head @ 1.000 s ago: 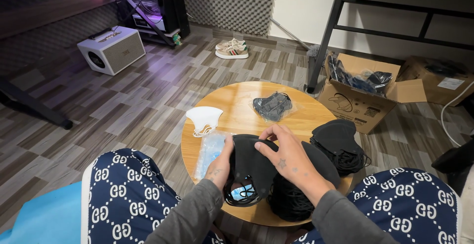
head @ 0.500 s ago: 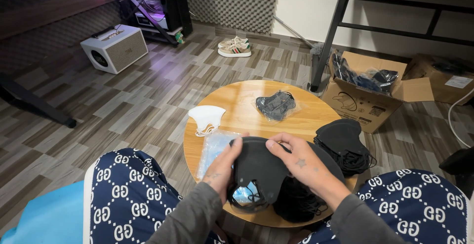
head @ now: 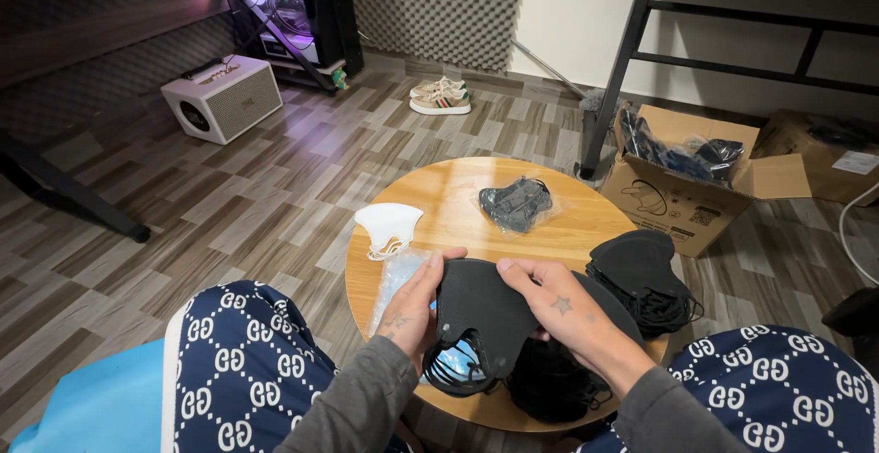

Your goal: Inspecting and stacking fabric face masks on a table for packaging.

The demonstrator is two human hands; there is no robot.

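Both my hands hold a black face mask (head: 485,311) over the near edge of a round wooden table (head: 458,206). My left hand (head: 410,311) grips its left side, and my right hand (head: 549,306) pinches its upper right edge. Black ear loops hang below the mask. A clear plastic sleeve (head: 396,279) lies under my left hand. A heap of black masks (head: 549,384) sits beneath my right wrist, and another pile of black masks (head: 641,274) lies to the right.
A white mask (head: 388,226) and a bagged dark mask pack (head: 517,204) lie further back on the table. An open cardboard box (head: 682,192) stands right of the table by a black metal frame (head: 613,77). A white speaker (head: 222,98) and shoes (head: 441,98) are on the floor.
The black mask has been lifted and turned between my hands, with its loops now hanging lower. My view has shifted slightly.
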